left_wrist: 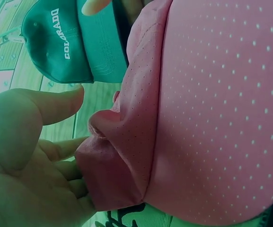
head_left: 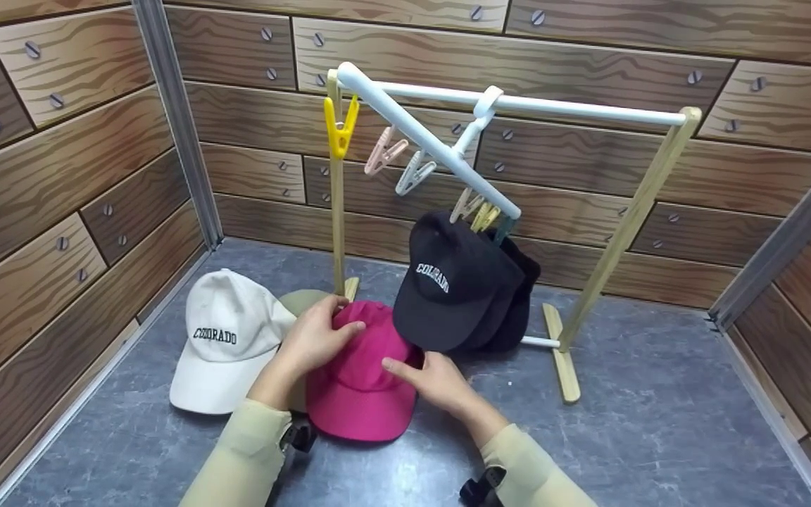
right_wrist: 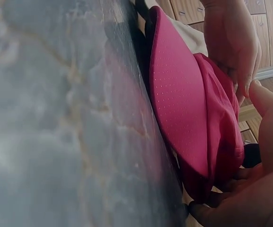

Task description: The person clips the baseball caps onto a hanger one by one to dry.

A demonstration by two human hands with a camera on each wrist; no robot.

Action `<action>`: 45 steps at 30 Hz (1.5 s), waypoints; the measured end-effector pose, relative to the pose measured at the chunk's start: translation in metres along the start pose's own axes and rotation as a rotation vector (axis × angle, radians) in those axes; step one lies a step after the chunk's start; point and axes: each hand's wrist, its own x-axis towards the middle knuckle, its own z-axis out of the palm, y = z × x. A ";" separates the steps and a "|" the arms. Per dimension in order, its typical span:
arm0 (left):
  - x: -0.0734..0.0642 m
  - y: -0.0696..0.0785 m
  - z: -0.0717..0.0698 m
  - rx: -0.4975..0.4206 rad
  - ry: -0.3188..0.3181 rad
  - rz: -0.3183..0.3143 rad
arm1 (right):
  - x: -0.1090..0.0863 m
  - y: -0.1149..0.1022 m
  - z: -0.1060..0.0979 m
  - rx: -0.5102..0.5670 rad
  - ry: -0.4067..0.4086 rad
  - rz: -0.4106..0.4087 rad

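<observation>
A magenta cap (head_left: 370, 366) lies brim toward me, between my two hands. My left hand (head_left: 312, 334) touches the crown's left side. In the left wrist view its thumb (left_wrist: 63, 104) stands apart from the fabric, while the fingertips go behind the cap's edge. My right hand (head_left: 441, 384) is at the right side of the crown, thumb extended over it. The right wrist view shows its fingers (right_wrist: 221, 198) against the lower edge of the cap, partly hidden. Beside my left hand sits a white COLORADO cap (head_left: 219, 345), with an olive cap (head_left: 300, 301) partly hidden behind that hand.
A rack with a white rail (head_left: 588, 110) and wooden legs (head_left: 631, 232) stands behind the caps. From it hangs a tilted white hanger (head_left: 426, 141) with several clothespins, including a yellow one (head_left: 341, 130). Black caps (head_left: 448, 289) hang clipped at its lower end. Wood-patterned walls surround the grey surface (head_left: 659, 422).
</observation>
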 end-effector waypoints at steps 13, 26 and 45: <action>0.030 -0.061 0.028 0.061 0.005 0.068 | 0.002 0.000 0.006 0.038 0.017 -0.018; 0.030 -0.066 0.028 0.018 0.000 0.097 | 0.001 0.000 0.009 0.052 0.023 -0.046; -0.001 0.003 -0.007 -0.129 -0.033 0.088 | 0.000 -0.005 0.010 0.170 -0.008 -0.019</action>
